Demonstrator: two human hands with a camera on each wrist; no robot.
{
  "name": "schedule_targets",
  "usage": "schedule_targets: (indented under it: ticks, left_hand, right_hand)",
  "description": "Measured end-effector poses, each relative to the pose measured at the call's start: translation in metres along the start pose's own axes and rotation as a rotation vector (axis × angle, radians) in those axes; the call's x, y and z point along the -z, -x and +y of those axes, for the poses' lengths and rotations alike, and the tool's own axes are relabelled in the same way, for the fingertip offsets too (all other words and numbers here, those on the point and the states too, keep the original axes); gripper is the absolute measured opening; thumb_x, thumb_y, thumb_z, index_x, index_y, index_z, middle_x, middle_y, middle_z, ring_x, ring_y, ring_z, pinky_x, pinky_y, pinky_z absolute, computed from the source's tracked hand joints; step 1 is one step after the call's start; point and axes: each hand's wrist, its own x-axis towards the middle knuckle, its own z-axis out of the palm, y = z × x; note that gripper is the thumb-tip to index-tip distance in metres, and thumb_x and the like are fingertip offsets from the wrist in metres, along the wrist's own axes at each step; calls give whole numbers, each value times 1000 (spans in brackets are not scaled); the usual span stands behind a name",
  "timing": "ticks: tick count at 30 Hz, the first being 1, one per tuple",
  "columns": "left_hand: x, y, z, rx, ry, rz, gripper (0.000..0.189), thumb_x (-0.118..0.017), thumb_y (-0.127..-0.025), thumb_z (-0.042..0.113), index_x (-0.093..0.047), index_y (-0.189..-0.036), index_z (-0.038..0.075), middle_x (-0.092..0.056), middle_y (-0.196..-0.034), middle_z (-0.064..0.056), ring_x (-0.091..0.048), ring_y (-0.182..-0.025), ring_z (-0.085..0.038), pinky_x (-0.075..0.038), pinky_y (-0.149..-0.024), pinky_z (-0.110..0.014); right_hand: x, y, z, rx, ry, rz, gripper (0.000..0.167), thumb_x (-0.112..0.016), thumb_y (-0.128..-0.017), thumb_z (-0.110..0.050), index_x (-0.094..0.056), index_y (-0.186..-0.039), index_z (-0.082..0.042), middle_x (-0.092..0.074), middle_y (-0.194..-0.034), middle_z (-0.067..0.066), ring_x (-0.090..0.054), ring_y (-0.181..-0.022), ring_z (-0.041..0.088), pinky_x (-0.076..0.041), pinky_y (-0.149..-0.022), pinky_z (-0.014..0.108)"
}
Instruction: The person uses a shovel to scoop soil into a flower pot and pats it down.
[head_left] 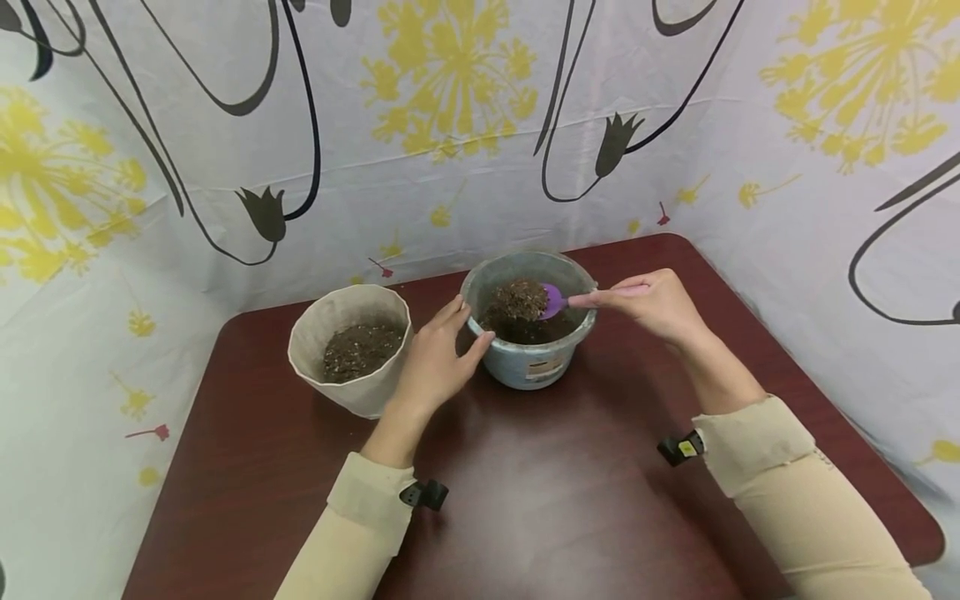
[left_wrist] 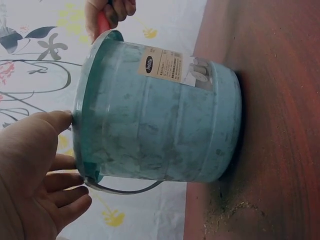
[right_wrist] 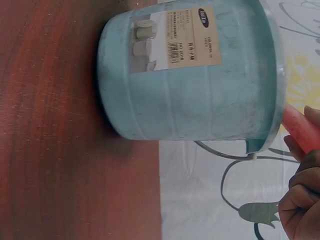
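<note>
A light blue plastic bucket (head_left: pixel 517 367) with a paper label stands on the table, dark soil (head_left: pixel 532 332) inside. My right hand (head_left: pixel 660 308) grips the pink handle of a garden trowel (head_left: pixel 555 302), its index finger stretched along it. The trowel's purple blade bears a heap of soil (head_left: pixel 520 298) and hangs within the bucket's mouth. At the bucket's left side, my left hand (head_left: pixel 438 358) touches the rim with thumb and fingers loosely spread. In the right wrist view the trowel handle (right_wrist: pixel 302 131) slants past the rim.
Left of the bucket is an off-white pot (head_left: pixel 371 396), partly filled with soil (head_left: pixel 362 352), close to my left hand. Both stand on a dark red wooden table (head_left: pixel 525 500). Patterned cloth (head_left: pixel 480 167) hangs behind and along both sides. Some soil crumbs (left_wrist: pixel 235 212) lie beside the bucket.
</note>
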Motion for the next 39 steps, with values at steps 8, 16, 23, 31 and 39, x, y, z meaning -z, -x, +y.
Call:
schedule_targets:
  ticks: [8,16,23,31,39]
  left_hand:
    - [11,2,-3,2,-39,31,59,-60,-101,45,-59,-141,2,-48,-154,-11,-40,-145,-26,-37,-115,-48]
    - [32,8,-7,-14,-95,94,57,-61,-100,42,-59,-140,0,-50,-151,-14,-41,-144,-29,-38,-114,-50]
    - [51,19,-25,46,-126,126,57,-59,-101,44,-59,-141,3,-51,-151,-12,-45,-141,-29,-39,-113,-50]
    - [70,36,-49,69,-110,183,53,-60,-101,38,-60,-137,-2,-55,-145,-18,-49,-137,-34,-40,-112,-51]
    - [86,56,-68,121,-145,224,51,-62,-100,35,-61,-136,-2,-55,-145,-19,-50,-135,-37,-41,-110,-54]
  right_hand:
    - [3,-8,-21,41,-1,-34,32,-77,-86,-51,-83,-103,-23,-78,-97,-5,-65,-113,6,-46,-97,19]
    - [-7,-18,-46,50,-29,-53,29,-80,-86,-46,-83,-102,-22,-78,-97,-2,-64,-116,6,-47,-93,21]
    - [-28,-27,-57,49,-61,-90,30,-81,-84,-48,-84,-98,-22,-78,-94,-2,-66,-111,6,-47,-96,26]
    - [-55,-39,-72,85,-64,-135,35,-80,-81,-55,-84,-95,-24,-78,-92,-2,-70,-103,7,-47,-99,29]
    - [-92,-49,-89,109,-109,-170,34,-84,-78,-52,-85,-83,-18,-78,-88,-3,-72,-94,9,-50,-81,23]
